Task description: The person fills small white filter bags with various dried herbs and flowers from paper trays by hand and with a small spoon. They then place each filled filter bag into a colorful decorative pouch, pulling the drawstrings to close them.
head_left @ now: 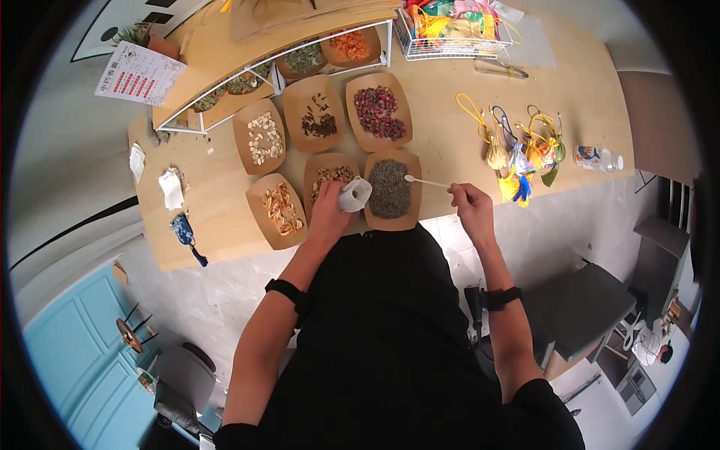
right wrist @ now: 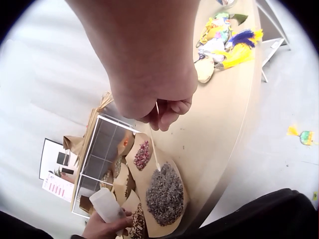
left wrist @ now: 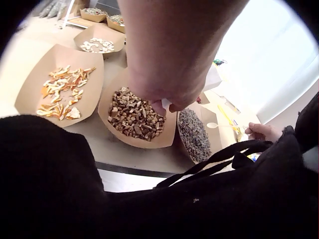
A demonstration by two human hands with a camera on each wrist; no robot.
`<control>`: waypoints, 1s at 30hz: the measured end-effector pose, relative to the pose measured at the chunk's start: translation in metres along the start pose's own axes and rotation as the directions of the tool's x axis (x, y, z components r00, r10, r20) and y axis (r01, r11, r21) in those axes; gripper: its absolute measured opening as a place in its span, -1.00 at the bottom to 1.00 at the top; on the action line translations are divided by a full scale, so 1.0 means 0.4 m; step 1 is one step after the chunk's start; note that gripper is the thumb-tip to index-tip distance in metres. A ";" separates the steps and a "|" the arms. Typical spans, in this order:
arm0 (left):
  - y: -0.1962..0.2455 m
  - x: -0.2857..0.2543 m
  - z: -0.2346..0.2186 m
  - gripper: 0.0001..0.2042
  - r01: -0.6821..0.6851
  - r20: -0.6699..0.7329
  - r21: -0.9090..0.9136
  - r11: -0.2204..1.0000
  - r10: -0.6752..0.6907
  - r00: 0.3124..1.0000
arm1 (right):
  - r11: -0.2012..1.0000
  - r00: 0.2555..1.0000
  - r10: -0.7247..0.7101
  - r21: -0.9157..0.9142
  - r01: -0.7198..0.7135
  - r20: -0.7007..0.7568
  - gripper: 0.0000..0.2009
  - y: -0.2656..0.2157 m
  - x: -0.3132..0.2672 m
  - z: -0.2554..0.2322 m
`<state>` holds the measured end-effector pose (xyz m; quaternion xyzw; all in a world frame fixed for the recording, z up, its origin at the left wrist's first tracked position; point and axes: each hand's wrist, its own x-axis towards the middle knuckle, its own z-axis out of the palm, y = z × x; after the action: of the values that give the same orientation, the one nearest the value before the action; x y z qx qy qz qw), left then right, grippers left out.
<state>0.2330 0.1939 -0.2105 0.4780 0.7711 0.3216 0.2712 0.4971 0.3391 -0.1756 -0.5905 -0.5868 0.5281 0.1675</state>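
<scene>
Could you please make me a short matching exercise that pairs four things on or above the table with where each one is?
Things:
1. Spoon
2. White container
3. Blue sachet
4. Bottle

Places:
A. Near the right end of the table, as the head view shows it
B. In the left hand
C. Near the left end of the table, in the same view
D. In the right hand

Right pairs: 1-D, 2-B, 3-C, 4-A
</scene>
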 end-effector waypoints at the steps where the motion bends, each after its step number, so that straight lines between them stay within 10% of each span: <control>1: -0.004 -0.005 -0.001 -0.59 0.015 -0.008 0.027 1.000 -0.014 1.000 | 1.000 1.000 -0.014 -0.004 0.014 0.021 -0.74 0.009 0.007 0.011; 15: -0.011 -0.014 -0.007 -0.60 -0.008 0.011 0.028 1.000 0.007 1.000 | 0.898 0.944 0.219 0.327 -0.294 0.247 -0.72 0.076 0.028 0.055; 30: 0.022 0.013 0.032 -0.58 -0.033 0.131 -0.007 0.999 0.033 0.991 | 0.960 0.978 0.010 0.271 -0.068 0.210 -0.81 -0.092 -0.063 0.000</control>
<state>0.2452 0.2045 -0.2125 0.5102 0.7428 0.2958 0.3170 0.4845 0.3267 -0.1347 -0.5148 -0.5098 0.6663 0.1762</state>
